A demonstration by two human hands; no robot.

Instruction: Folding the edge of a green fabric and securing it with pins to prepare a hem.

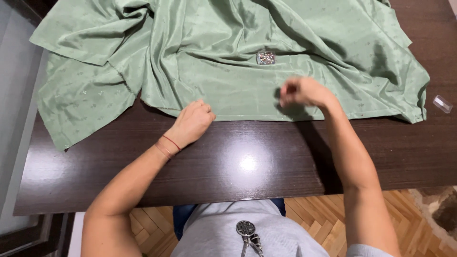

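Here the left hand (193, 123) lies curled, knuckles up, on the near hem of the green patterned fabric (228, 57), pressing it to the dark wooden table (247, 162). The right hand (304, 91), blurred, hovers just above the hem with fingertips pinched; what it grips, I cannot tell. A small clear box of pins (265, 57) sits on the cloth beyond. The slippery fabric could slide and topple that box.

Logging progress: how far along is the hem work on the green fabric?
Done: shiny green fabric spread on the dark wooden table, small clear box of pins placed on it. In hand: left hand presses the near edge, right hand pinches above it. Left: no pins visibly placed along the edge.
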